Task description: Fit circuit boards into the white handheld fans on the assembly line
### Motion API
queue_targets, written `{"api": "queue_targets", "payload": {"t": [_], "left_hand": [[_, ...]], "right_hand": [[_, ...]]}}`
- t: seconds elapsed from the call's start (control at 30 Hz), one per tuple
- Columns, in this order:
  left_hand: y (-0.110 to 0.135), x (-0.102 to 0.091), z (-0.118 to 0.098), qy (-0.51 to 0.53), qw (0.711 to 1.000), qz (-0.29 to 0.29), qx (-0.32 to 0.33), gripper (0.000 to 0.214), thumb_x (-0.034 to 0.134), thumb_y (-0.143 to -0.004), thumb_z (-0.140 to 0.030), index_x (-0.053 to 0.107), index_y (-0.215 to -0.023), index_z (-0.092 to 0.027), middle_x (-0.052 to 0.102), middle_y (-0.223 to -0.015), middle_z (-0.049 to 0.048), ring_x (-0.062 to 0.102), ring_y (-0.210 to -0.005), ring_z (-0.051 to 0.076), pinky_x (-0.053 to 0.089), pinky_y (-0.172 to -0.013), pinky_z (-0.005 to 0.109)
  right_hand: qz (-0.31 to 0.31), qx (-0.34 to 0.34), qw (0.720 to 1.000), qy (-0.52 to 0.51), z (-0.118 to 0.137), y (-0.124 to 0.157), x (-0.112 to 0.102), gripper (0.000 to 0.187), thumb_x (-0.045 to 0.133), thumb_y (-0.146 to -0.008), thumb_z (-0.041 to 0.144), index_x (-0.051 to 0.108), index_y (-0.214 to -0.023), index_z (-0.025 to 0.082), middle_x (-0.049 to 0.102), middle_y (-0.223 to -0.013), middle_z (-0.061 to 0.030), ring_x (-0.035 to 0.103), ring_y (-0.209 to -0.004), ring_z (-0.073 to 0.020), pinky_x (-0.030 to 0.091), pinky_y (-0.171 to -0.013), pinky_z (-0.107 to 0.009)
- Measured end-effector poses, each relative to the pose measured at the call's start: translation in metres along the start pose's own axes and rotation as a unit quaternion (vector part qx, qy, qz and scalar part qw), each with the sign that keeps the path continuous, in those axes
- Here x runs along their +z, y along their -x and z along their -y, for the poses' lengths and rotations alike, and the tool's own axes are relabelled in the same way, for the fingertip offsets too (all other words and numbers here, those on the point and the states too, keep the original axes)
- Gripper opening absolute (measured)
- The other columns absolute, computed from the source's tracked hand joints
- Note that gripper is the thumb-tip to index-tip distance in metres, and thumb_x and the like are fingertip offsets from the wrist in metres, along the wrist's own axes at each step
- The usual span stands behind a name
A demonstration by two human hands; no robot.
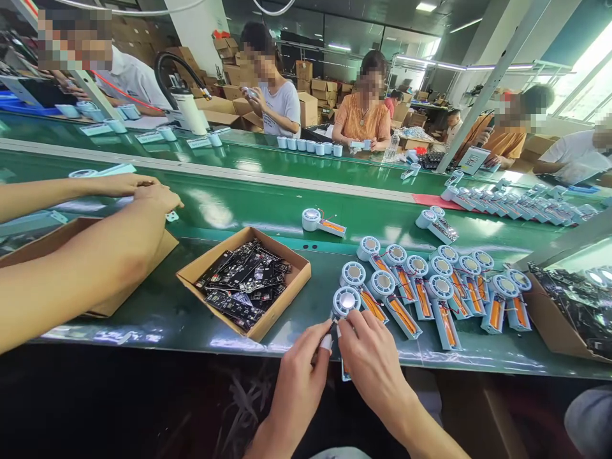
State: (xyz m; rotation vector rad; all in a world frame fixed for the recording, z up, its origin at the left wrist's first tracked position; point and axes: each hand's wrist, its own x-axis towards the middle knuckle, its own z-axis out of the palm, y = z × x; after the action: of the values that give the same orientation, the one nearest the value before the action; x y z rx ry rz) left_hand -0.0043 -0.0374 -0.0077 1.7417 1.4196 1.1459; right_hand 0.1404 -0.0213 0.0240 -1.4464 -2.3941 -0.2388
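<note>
The left hand (301, 366) and right hand (373, 354) are pinching at the neck of a fan (347, 299) by the table (157, 328) edge; beyond, open fans (440, 288) are showing orange strips (423, 299), seemingly lacking boards; one farther fan (427, 219) is carrying a circuit board (444, 231).

Pale-blue units (347, 301) show orange inserts (405, 316); circuit boards (241, 280) are black, the bench (325, 271) green.
</note>
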Motion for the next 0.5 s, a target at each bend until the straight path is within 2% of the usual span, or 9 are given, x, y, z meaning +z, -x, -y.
{"api": "queue_targets", "payload": {"t": [0.1,0.23,0.3,0.37,0.43,0.5], "left_hand": [[0.005,0.004,0.001,-0.033,0.996,-0.042,0.067,0.033,0.047,-0.095,-0.018,0.071,-0.118,-0.021,0.074,-0.119,0.0113,0.071,-0.111,0.025,0.060,-0.094,0.037],[0.002,0.000,0.002,-0.006,0.998,-0.042,0.055,0.031,0.050,-0.095,-0.020,0.074,-0.113,-0.022,0.076,-0.113,0.0105,0.073,-0.104,0.024,0.061,-0.092,0.037],[-0.003,-0.004,0.002,0.031,0.999,-0.022,0.014,0.028,0.053,-0.094,-0.023,0.076,-0.109,-0.022,0.076,-0.111,0.0102,0.074,-0.096,0.024,0.064,-0.083,0.035],[-0.007,-0.008,0.002,0.077,0.996,0.006,-0.034,0.027,0.055,-0.092,-0.027,0.076,-0.108,-0.022,0.075,-0.112,0.0103,0.074,-0.085,0.022,0.065,-0.066,0.030],[-0.008,-0.008,0.002,0.115,0.991,0.018,-0.067,0.028,0.055,-0.092,-0.029,0.076,-0.107,-0.021,0.075,-0.113,0.0105,0.073,-0.077,0.020,0.061,-0.054,0.026],[-0.008,-0.006,0.001,0.130,0.989,0.008,-0.072,0.028,0.055,-0.090,-0.030,0.077,-0.105,-0.021,0.074,-0.112,0.0106,0.072,-0.079,0.020,0.060,-0.051,0.024]], "right_hand": [[0.002,-0.007,1.000,0.017,0.004,0.000,0.000,0.023,0.058,-0.085,-0.001,0.060,-0.079,0.020,0.061,-0.079,-0.0078,0.055,-0.073,-0.0244,0.042,-0.061,-0.036],[0.001,-0.004,1.000,-0.022,-0.007,-0.004,0.001,0.021,0.058,-0.088,0.001,0.061,-0.079,0.021,0.063,-0.081,-0.0060,0.057,-0.072,-0.0226,0.042,-0.061,-0.034],[0.004,-0.010,0.997,-0.082,-0.016,-0.006,0.002,0.020,0.056,-0.091,0.004,0.063,-0.083,0.021,0.065,-0.084,-0.0045,0.058,-0.073,-0.0204,0.044,-0.062,-0.032],[0.001,-0.018,0.992,-0.124,-0.021,-0.007,0.002,0.019,0.054,-0.093,0.007,0.064,-0.087,0.021,0.066,-0.086,-0.0037,0.059,-0.074,-0.0191,0.045,-0.065,-0.031],[-0.010,-0.021,0.993,-0.116,-0.021,-0.006,0.002,0.018,0.054,-0.093,0.008,0.064,-0.086,0.021,0.065,-0.084,-0.0042,0.059,-0.074,-0.0196,0.044,-0.065,-0.031],[-0.017,-0.019,0.997,-0.074,-0.018,-0.004,0.001,0.019,0.056,-0.092,0.007,0.062,-0.081,0.021,0.064,-0.079,-0.0046,0.058,-0.073,-0.0206,0.043,-0.064,-0.032]]}}
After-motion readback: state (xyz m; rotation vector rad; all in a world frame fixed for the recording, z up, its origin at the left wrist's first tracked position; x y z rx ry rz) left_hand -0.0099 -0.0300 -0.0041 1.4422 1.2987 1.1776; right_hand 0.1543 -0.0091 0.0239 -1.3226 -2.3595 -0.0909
